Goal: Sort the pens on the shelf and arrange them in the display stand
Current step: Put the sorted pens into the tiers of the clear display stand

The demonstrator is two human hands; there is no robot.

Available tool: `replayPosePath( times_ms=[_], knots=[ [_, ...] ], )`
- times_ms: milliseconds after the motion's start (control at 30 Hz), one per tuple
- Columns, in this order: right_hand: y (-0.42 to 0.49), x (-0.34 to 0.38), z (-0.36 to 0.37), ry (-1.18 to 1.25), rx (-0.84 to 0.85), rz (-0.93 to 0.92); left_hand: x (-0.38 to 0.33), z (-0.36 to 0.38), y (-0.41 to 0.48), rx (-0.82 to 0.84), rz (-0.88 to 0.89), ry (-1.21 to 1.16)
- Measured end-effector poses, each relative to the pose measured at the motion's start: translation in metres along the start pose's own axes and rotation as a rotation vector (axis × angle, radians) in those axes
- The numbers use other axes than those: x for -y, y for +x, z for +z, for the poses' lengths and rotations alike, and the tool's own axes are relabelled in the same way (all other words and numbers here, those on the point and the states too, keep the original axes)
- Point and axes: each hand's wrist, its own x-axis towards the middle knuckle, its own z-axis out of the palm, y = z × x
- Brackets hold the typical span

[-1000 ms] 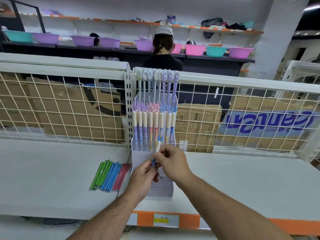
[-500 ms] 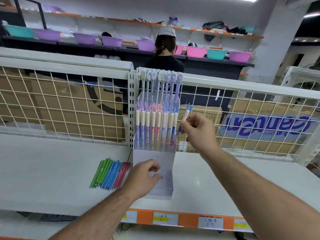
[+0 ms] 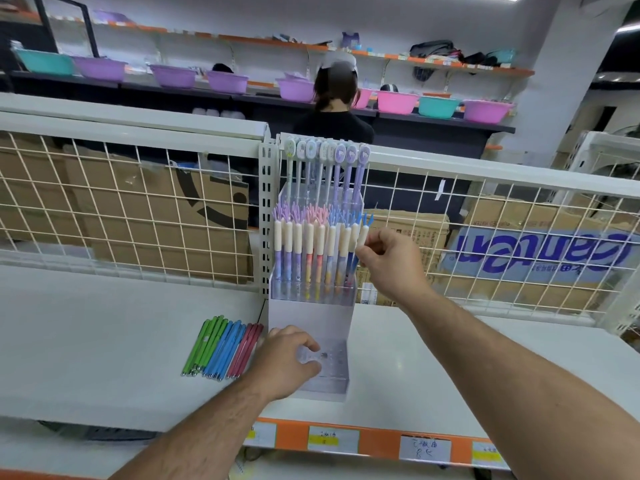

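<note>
A clear tiered display stand (image 3: 311, 317) sits on the white shelf (image 3: 104, 341). Its back row holds tall pens with round toppers (image 3: 325, 157); its middle row holds several white-capped pens with branch-like tops (image 3: 304, 244). My right hand (image 3: 391, 261) pinches a blue white-capped pen (image 3: 362, 237) at the right end of the middle row, its tip down in the stand. My left hand (image 3: 287, 362) grips the stand's low front tier. Green, blue and red pens (image 3: 221, 348) lie side by side on the shelf left of the stand.
A white wire grid (image 3: 138, 216) backs the shelf, with cardboard boxes (image 3: 519, 251) behind it. An orange price strip (image 3: 346, 438) runs along the shelf's front edge. A person (image 3: 334, 109) stands beyond, facing shelves of plastic basins (image 3: 225, 81).
My right hand lifted the blue pen from in front of the stand and brought it down into the right end of the middle row. My left hand let go of it and took the stand's front.
</note>
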Motion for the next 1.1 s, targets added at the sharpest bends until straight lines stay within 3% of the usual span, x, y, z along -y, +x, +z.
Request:
replayPosePath(
  times_ms=[600,1100],
  knots=[
    [-0.009,-0.019,0.014,-0.071,0.004,0.030,-0.002,-0.001,-0.001,0.014,-0.017,-0.002],
    [-0.029,-0.041,0.026,0.101,0.076,0.060,-0.002,-0.002,-0.001,0.016,-0.041,0.001]
  ],
)
